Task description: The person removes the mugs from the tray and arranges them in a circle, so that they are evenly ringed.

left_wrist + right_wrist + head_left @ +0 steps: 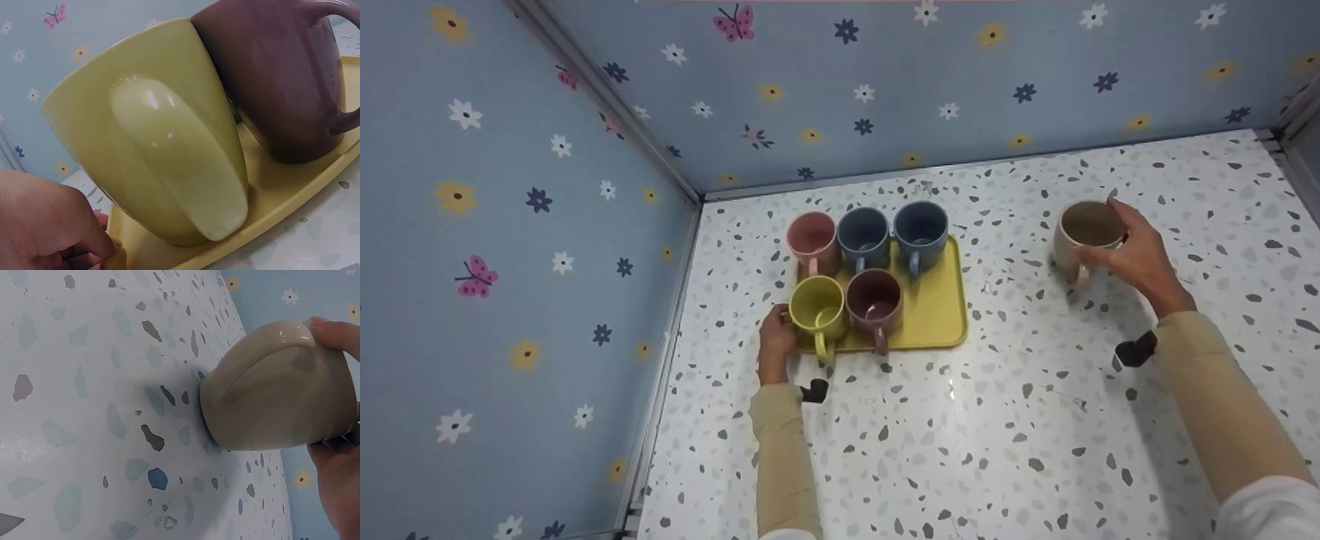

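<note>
My right hand grips a beige mug by its upper body, thumb on the near side and fingers at the far rim. In the right wrist view the mug's base is close over the speckled table, its handle facing the camera. At the left edge of a yellow tray, my left hand holds the rim with curled fingers, beside a yellow-green mug. A plum mug stands right of that one. Behind them on the tray are a pink mug and two blue mugs.
The tray's front right part carries no mug. Speckled tabletop lies between the tray and the beige mug. Blue flowered panels rise behind the table and along its left side.
</note>
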Demonstrator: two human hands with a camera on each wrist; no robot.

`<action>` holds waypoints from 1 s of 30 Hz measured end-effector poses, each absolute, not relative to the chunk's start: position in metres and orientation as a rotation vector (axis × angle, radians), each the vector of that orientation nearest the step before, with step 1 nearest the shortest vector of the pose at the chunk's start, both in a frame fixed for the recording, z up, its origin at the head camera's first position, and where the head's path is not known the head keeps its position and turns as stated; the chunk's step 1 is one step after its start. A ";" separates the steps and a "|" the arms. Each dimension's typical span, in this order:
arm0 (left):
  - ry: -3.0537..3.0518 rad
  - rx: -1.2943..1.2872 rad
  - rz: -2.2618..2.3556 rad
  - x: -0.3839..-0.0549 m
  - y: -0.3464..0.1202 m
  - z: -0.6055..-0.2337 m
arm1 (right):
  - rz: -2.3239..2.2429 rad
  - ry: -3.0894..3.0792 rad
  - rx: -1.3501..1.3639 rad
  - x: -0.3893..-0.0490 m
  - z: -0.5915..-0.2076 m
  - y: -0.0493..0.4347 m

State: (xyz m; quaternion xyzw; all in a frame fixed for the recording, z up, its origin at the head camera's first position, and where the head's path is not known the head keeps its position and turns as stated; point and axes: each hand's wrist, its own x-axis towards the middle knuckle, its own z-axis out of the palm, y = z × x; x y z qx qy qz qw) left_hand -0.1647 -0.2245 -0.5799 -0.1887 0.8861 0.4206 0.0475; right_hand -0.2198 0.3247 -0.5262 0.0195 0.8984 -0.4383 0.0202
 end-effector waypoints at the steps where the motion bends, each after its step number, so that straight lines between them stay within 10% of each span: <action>1: 2.701 -0.577 1.280 -0.165 -0.224 -0.580 | -1.357 2.782 0.066 -0.220 -0.526 0.325; 7: 2.681 -0.546 1.314 -0.167 -0.230 -0.585 | -1.354 2.771 0.081 -0.223 -0.526 0.327; 18: 2.905 -0.431 1.218 -0.218 -0.284 -0.733 | -1.340 2.741 0.086 -0.229 -0.523 0.338; 30: 2.744 -0.580 1.244 -0.172 -0.229 -0.594 | -1.147 2.677 0.007 -0.237 -0.510 0.345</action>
